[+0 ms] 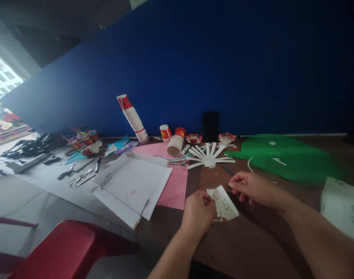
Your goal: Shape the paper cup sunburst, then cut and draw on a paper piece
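Note:
A small white paper piece (229, 207) with greyish cut or torn shapes on it lies on the brown table right in front of me. My left hand (198, 212) is closed at its left edge, with curled fingers gripping the paper there. Just off the paper's upper right corner, my right hand (250, 187) is held in a pinch, thumb against fingertips. Whatever may be between those fingertips is too small to make out. Beyond both hands sits a white paper cup cut into fanned strips (209, 159), and a dark pen-like stick (227, 169) lies by it.
Left are a folded white paper tray (130, 182), pink paper (177, 193), scissors (67, 172) and a black marker (98, 165). Stacked paper cups (133, 118) lean at the blue wall. Green sheets (290, 159) and a whitish bag (342, 209) lie right; a red chair (57, 252) stands front left.

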`<act>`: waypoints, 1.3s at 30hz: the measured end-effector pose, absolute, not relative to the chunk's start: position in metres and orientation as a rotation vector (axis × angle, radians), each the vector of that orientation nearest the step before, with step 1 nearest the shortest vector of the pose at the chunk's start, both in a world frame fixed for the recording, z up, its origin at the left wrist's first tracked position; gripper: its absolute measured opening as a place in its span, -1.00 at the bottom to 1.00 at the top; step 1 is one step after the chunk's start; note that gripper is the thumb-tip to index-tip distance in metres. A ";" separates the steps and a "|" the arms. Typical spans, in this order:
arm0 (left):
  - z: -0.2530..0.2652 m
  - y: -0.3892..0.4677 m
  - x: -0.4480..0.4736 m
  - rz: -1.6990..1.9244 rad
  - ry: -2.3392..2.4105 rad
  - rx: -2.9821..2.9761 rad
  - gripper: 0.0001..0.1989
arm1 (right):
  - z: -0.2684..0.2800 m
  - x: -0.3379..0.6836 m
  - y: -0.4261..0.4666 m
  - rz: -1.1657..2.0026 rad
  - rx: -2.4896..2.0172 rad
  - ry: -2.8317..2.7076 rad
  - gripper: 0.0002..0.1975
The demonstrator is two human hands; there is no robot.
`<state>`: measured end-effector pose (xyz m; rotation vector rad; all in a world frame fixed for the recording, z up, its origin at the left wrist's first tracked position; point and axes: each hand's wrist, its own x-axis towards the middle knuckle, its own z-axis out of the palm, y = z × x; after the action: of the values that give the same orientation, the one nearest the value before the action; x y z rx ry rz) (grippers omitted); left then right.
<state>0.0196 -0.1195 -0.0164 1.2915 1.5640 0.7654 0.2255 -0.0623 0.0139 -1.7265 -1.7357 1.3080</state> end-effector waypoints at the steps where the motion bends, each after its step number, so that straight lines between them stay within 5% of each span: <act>1: -0.017 -0.119 0.020 0.767 1.566 1.289 -0.91 | 0.012 0.223 -0.061 1.288 -1.751 -1.739 -0.70; 9: -0.019 -0.120 0.018 0.801 1.504 1.229 -0.93 | -0.009 0.206 -0.059 1.167 -1.771 -1.841 -0.91; 18: 0.039 -0.074 0.022 0.840 1.618 1.192 -0.94 | -0.013 0.210 -0.056 1.077 -1.750 -1.926 -0.95; 39: 0.005 -0.011 0.040 0.454 1.712 1.313 -0.73 | -0.005 0.208 -0.059 1.030 -1.733 -1.962 -0.95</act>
<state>0.0400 -0.0110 0.0047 1.3131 1.7116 0.4540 0.2079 -0.0590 -0.0052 -1.7326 -1.9617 1.0298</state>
